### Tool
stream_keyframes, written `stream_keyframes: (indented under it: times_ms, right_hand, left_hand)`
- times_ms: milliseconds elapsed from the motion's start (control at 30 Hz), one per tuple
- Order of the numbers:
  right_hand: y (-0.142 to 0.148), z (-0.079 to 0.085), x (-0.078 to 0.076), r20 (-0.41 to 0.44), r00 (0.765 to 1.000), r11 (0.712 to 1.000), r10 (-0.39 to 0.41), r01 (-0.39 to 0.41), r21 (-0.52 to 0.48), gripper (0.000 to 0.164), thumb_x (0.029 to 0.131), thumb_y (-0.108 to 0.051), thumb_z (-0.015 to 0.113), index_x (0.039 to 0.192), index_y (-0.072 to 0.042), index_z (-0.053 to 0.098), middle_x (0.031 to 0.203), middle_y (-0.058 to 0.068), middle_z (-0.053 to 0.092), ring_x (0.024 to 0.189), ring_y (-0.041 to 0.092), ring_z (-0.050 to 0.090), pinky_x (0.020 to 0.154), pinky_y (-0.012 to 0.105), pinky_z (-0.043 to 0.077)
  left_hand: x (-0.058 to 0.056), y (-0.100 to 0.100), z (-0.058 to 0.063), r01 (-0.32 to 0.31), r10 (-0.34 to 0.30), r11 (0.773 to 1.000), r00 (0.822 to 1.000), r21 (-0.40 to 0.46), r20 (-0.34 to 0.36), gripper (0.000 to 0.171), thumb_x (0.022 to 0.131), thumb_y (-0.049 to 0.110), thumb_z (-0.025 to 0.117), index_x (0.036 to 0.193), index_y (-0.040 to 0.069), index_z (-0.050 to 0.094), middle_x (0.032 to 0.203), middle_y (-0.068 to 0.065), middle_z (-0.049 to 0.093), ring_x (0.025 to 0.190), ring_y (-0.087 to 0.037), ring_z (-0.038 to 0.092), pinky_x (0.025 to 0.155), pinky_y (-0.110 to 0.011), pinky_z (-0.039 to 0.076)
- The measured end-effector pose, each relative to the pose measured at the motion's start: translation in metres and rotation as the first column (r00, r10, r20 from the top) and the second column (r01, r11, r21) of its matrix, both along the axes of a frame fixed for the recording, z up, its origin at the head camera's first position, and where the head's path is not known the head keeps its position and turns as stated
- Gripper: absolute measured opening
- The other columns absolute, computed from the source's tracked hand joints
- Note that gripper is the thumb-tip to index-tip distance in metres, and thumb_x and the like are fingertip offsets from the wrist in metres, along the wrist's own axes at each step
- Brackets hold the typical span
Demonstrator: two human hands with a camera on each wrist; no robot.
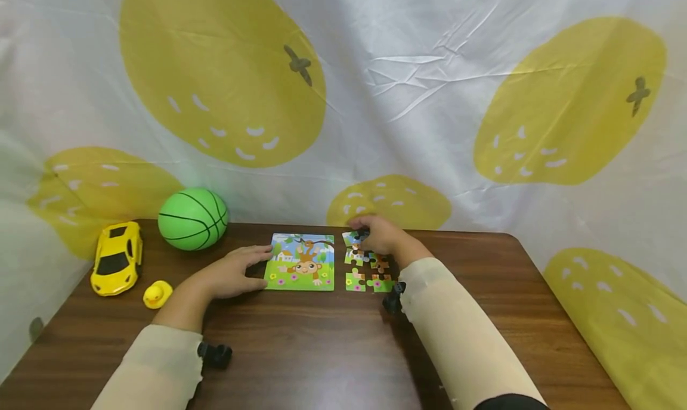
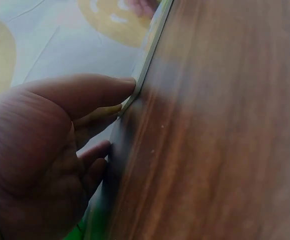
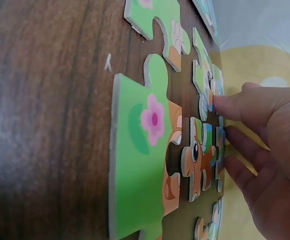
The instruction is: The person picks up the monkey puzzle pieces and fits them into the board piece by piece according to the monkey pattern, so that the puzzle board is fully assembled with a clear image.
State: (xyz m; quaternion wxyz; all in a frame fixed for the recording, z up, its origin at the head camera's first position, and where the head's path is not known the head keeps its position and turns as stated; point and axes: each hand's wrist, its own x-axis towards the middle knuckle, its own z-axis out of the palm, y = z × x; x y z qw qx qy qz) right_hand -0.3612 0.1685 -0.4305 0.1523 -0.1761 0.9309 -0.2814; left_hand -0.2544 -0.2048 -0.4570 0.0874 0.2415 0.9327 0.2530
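Observation:
A finished-looking monkey picture puzzle board (image 1: 308,270) lies flat on the brown table. At its left edge rests my left hand (image 1: 231,274), thumb by the near corner and fingers farther up the side; in the left wrist view the thumb (image 2: 110,89) touches the board's rim. Loose jigsaw pieces (image 1: 355,281) lie in a group just right of the board. Over the far end of that group is my right hand (image 1: 383,238), its fingertips down at the pieces. The right wrist view shows a large green piece with a pink flower (image 3: 135,155) nearest the camera.
To the left are a green ball (image 1: 192,219), a yellow toy car (image 1: 115,260) and a small yellow duck (image 1: 157,294). A white cloth with yellow fruit prints (image 1: 397,100) hangs right behind the table (image 1: 306,350).

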Motion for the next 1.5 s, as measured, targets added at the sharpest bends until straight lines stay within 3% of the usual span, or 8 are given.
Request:
stream_keyframes:
  times_ms: [133, 300, 400, 500, 733, 1033, 1233, 1500]
  right_hand:
    - [-0.002, 0.0, -0.001, 0.006, 1.0, 0.999, -0.006, 0.006, 0.038, 0.057, 0.097, -0.007, 0.076, 0.15, -0.021, 0.062, 0.155, 0.006, 0.06, 0.108, 0.029, 0.062, 0.077, 0.037, 0.052]
    - [-0.003, -0.001, -0.003, -0.044, 0.999, 0.997, 0.015, -0.012, 0.08, 0.052, 0.097, -0.011, 0.079, 0.147, -0.017, 0.065, 0.148, 0.006, 0.065, 0.134, 0.029, 0.061, 0.1, 0.044, 0.054]
    - [-0.003, -0.002, -0.003, -0.067, 0.997, 0.996, 0.03, -0.024, 0.091, 0.049, 0.097, -0.012, 0.079, 0.145, -0.014, 0.067, 0.147, 0.007, 0.067, 0.14, 0.031, 0.06, 0.11, 0.048, 0.054]
    - [-0.004, -0.004, -0.003, -0.087, 0.995, 0.993, 0.045, -0.035, 0.11, 0.048, 0.097, -0.015, 0.08, 0.143, -0.013, 0.069, 0.147, 0.007, 0.068, 0.139, 0.03, 0.062, 0.11, 0.048, 0.055]
    - [-0.003, -0.002, -0.001, -0.104, 0.992, 0.991, 0.078, -0.066, 0.112, 0.047, 0.097, -0.016, 0.076, 0.144, -0.01, 0.068, 0.14, 0.009, 0.071, 0.126, 0.027, 0.067, 0.097, 0.042, 0.057]
    - [-0.007, 0.007, 0.002, -0.076, 0.987, 0.982, 0.138, -0.127, 0.142, 0.051, 0.094, -0.027, 0.083, 0.141, -0.011, 0.071, 0.142, 0.007, 0.071, 0.136, 0.031, 0.064, 0.112, 0.05, 0.054]
    - [-0.01, 0.007, 0.007, -0.023, 0.996, 0.983, 0.091, -0.086, 0.163, 0.055, 0.092, -0.032, 0.086, 0.142, -0.014, 0.07, 0.144, 0.006, 0.069, 0.137, 0.03, 0.063, 0.112, 0.049, 0.055]
    - [-0.018, 0.009, 0.008, 0.0, 0.999, 0.984, 0.049, -0.048, 0.171, 0.054, 0.092, -0.028, 0.085, 0.142, -0.013, 0.07, 0.141, 0.007, 0.071, 0.127, 0.027, 0.068, 0.103, 0.045, 0.059]
  left_hand:
    - [0.001, 0.0, 0.001, 0.0, 0.0, 1.0, 1.0, -0.005, 0.011, 0.072, 0.099, 0.036, 0.074, 0.159, 0.004, 0.051, 0.173, -0.015, 0.039, 0.161, -0.05, 0.029, 0.128, -0.07, 0.026]
    - [0.0, 0.0, 0.001, -0.002, 0.002, 1.0, 1.0, -0.007, 0.017, 0.072, 0.099, 0.036, 0.074, 0.159, 0.005, 0.05, 0.173, -0.015, 0.039, 0.161, -0.05, 0.028, 0.128, -0.07, 0.026]
    - [0.0, 0.0, 0.0, -0.002, 0.003, 1.0, 1.0, -0.009, 0.022, 0.072, 0.1, 0.037, 0.073, 0.16, 0.005, 0.05, 0.174, -0.014, 0.038, 0.161, -0.05, 0.027, 0.128, -0.071, 0.026]
    - [0.0, 0.0, 0.0, -0.001, 0.002, 1.0, 1.0, -0.009, 0.03, 0.073, 0.1, 0.037, 0.073, 0.16, 0.005, 0.049, 0.174, -0.014, 0.038, 0.161, -0.05, 0.027, 0.128, -0.071, 0.026]
    - [0.001, 0.001, 0.001, -0.006, 0.007, 1.0, 0.999, -0.019, 0.051, 0.073, 0.101, 0.038, 0.072, 0.162, 0.006, 0.047, 0.175, -0.014, 0.036, 0.162, -0.05, 0.025, 0.128, -0.071, 0.025]
    - [-0.001, -0.001, 0.001, -0.005, 0.005, 1.0, 0.999, -0.017, 0.046, 0.073, 0.101, 0.038, 0.072, 0.162, 0.007, 0.047, 0.175, -0.014, 0.035, 0.162, -0.05, 0.025, 0.128, -0.071, 0.025]
    - [-0.002, -0.001, 0.0, -0.009, 0.01, 1.0, 0.999, -0.024, 0.046, 0.074, 0.1, 0.039, 0.072, 0.162, 0.007, 0.047, 0.175, -0.014, 0.035, 0.162, -0.05, 0.025, 0.128, -0.071, 0.024]
    - [-0.002, -0.001, 0.0, -0.009, 0.01, 1.0, 0.999, -0.023, 0.051, 0.074, 0.1, 0.04, 0.073, 0.162, 0.007, 0.047, 0.175, -0.013, 0.035, 0.162, -0.049, 0.025, 0.128, -0.071, 0.025]
